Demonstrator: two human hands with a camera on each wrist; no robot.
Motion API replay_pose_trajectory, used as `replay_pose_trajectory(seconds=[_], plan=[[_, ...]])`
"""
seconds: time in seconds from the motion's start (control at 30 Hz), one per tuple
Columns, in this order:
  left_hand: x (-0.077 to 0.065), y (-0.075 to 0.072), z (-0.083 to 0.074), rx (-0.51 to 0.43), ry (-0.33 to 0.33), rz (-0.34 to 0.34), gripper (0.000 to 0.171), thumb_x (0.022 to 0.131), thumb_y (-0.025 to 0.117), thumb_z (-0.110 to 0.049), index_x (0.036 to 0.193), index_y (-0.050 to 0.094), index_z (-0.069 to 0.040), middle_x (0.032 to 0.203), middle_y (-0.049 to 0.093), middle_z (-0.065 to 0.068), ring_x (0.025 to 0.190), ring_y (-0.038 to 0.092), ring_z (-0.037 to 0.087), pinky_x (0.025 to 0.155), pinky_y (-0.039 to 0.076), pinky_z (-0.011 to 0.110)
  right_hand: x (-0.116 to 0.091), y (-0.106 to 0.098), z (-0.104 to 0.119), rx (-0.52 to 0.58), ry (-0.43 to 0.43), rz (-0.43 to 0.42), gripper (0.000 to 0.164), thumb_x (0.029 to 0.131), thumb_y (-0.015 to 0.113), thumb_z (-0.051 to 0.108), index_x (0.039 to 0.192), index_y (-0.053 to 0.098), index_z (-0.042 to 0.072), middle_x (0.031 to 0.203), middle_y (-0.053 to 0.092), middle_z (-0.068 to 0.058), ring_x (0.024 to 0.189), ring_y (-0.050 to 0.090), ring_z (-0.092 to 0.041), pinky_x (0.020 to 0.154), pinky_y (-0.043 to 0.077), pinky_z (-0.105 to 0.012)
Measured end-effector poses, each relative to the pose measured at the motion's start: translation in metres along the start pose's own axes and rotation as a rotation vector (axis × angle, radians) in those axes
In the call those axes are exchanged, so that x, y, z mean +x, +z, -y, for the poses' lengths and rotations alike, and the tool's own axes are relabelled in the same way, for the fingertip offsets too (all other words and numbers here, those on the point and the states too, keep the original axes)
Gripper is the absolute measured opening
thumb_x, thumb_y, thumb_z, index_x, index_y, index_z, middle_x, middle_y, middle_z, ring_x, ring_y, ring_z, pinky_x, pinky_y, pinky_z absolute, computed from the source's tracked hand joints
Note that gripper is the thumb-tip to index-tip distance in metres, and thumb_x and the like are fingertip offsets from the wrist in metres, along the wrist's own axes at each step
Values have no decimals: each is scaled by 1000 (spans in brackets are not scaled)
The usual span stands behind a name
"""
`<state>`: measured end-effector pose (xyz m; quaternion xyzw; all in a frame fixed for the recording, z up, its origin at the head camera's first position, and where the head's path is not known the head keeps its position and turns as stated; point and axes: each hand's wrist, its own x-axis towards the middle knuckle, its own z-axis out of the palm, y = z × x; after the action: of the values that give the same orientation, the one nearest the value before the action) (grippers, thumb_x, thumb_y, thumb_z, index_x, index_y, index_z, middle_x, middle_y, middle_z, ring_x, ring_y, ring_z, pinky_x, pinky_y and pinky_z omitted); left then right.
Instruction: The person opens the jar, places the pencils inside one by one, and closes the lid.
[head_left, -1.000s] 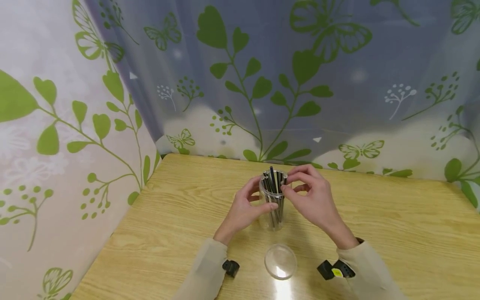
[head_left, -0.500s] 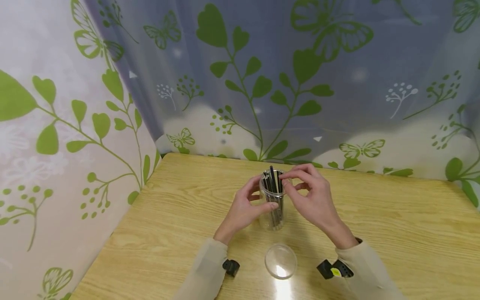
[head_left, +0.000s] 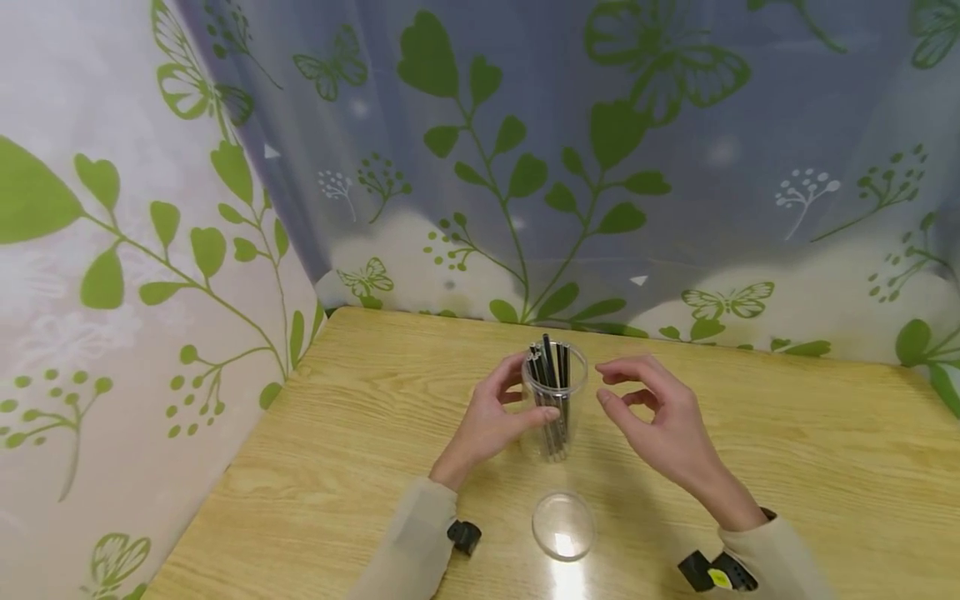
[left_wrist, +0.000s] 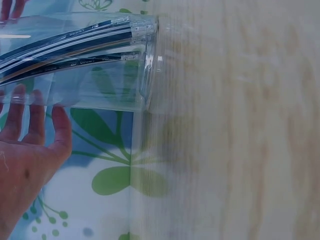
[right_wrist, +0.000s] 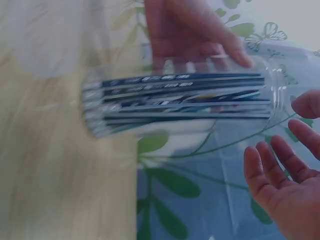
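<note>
A clear jar point(head_left: 582, 382) stands on the table in the head view, with several dark pencils point(head_left: 550, 367) leaning inside it. My left hand point(head_left: 486, 414) holds the jar from its left side, thumb across the front. In the left wrist view, lettering and silvery ends show on the pencils point(left_wrist: 75, 47). My right hand point(head_left: 666, 417) is just right of the rim, fingers and thumb loosely bent and apart, holding nothing. The right wrist view shows that hand point(right_wrist: 282, 187) beside the jar's mouth, with the left hand point(right_wrist: 192, 25) behind the jar.
A clear round lid point(head_left: 562, 527) lies on the table in front of the jar, between the forearms. The wood-grain table point(head_left: 345, 417) meets a patterned cloth point(head_left: 480, 250) at its back and left. Black straps point(head_left: 465, 537) sit at both wrists.
My right hand has let go of a pencil at the rim and moved away to the right. The pencils now lean more to the left. The left hand keeps its hold.
</note>
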<state>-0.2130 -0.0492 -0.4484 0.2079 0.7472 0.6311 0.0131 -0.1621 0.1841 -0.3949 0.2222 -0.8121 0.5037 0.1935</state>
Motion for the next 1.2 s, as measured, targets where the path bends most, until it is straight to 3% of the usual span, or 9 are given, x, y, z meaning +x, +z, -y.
replay_pose_trajectory(seconds=[0.27,0.53,0.67,0.87,1.03,1.2], plan=[[-2,-6,-3,12,0,-15,77,82,86,-21,149,50,-27,140,62,2,127,59,23,103,53,41,-31,-13,-18,-112,96,127,26,95,72,7,118,70,19,113,68,3,102,63,-4,73,59,-22],[1,-13,-3,18,-11,-42,77,81,86,-21,149,50,-29,141,61,-3,128,58,21,104,52,42,-59,-9,-39,-159,69,402,28,91,78,18,118,70,16,111,71,-1,98,66,-14,70,57,-25],[2,-14,-1,24,-11,-41,77,82,86,-22,149,50,-29,140,62,-2,128,58,21,103,52,41,-63,-5,-44,-195,41,516,39,90,79,32,124,68,17,115,69,3,102,65,-16,77,56,-28],[2,-15,-1,23,-10,-39,77,83,86,-19,150,49,-26,142,61,1,129,58,24,105,52,42,-65,-1,-45,-270,22,575,50,85,82,45,127,67,22,121,67,8,113,64,-14,95,55,-39],[3,-15,-1,9,-14,-31,77,83,85,-18,151,48,-26,142,61,2,129,58,25,106,51,44,-67,1,-46,-295,30,591,55,82,83,50,128,66,26,123,65,9,115,62,-15,96,54,-43],[2,-15,-1,7,-12,-32,77,83,85,-17,151,48,-26,142,61,2,129,58,24,106,51,45,-70,4,-46,-322,58,614,61,76,84,59,129,64,34,130,61,8,122,57,-21,96,42,-53]])
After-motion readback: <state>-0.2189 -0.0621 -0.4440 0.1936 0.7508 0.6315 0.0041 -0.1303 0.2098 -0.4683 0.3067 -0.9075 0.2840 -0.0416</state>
